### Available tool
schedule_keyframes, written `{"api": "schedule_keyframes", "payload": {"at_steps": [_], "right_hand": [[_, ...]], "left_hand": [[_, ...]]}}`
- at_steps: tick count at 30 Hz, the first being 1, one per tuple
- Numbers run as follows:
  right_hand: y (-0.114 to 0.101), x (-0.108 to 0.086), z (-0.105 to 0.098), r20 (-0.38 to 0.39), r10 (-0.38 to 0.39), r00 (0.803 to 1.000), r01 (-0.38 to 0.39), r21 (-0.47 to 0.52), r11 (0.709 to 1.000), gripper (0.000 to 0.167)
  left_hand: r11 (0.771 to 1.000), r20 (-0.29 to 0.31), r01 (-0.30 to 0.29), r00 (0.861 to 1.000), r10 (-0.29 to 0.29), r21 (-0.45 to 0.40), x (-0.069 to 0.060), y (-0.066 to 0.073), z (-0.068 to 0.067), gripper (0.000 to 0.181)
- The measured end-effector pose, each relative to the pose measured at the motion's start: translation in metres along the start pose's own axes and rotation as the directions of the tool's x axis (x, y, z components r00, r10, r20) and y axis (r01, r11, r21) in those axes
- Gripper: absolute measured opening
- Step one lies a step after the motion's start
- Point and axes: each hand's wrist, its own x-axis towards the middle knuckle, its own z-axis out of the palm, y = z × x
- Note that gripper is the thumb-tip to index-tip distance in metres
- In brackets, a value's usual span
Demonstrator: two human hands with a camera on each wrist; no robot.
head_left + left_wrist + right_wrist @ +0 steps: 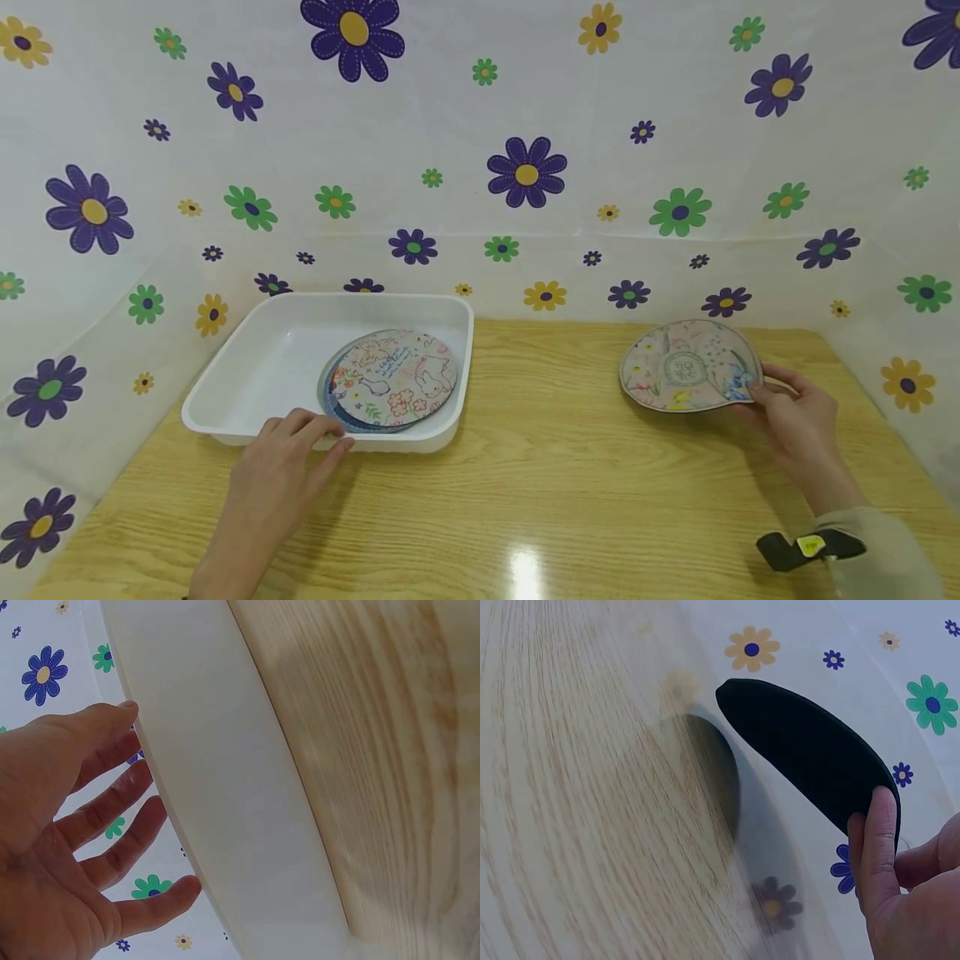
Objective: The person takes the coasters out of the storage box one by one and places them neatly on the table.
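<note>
My right hand (795, 421) pinches the right edge of a round floral mouse pad (660, 371), held tilted above the table. Its pale pink top shows in the head view; in the right wrist view the pad (802, 742) bends slightly and shows its dark underside. My left hand (281, 475) is at the near rim of a white tray (232, 358), its spread fingertips touching the rim (180, 825). Inside the tray's right part, a round pad with line drawings (397, 379) lies over bluish round pads (326, 392), mostly hidden beneath it.
The wood-grain table (540, 467) carries the tray at its left. A flower-printed white sheet (450, 108) stands behind and along both sides. A dark strap (810, 548) with a yellow label is at my right sleeve (885, 554).
</note>
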Motion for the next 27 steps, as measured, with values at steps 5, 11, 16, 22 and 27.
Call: {"api": "schedule_keyframes", "payload": {"at_steps": [5,11,16,22,27], "right_hand": [[0.0,0.002,-0.003,0.018,-0.018,1.0,0.017,0.008,1.0,0.024],[-0.001,0.004,-0.004,0.014,-0.017,1.0,0.017,-0.01,1.0,0.024],[-0.001,0.005,-0.003,0.0,-0.02,1.0,0.019,-0.067,0.998,0.023],[0.0,0.008,-0.002,-0.03,-0.059,0.998,0.052,-0.178,0.983,0.023],[0.001,0.011,0.0,-0.04,-0.112,0.993,0.09,-0.354,0.931,0.027]], "left_hand": [[1.0,-0.002,0.002,1.0,-0.002,0.0,0.0,0.0,0.0,0.014],[1.0,0.006,0.007,1.0,-0.007,-0.008,0.0,0.0,0.001,0.014],[1.0,-0.014,0.001,1.0,-0.002,-0.009,0.0,0.0,0.001,0.013],[1.0,-0.031,-0.008,0.999,0.008,-0.006,-0.001,0.001,0.001,0.014],[1.0,-0.025,-0.005,1.0,0.005,0.001,0.0,0.001,0.0,0.014]]}}
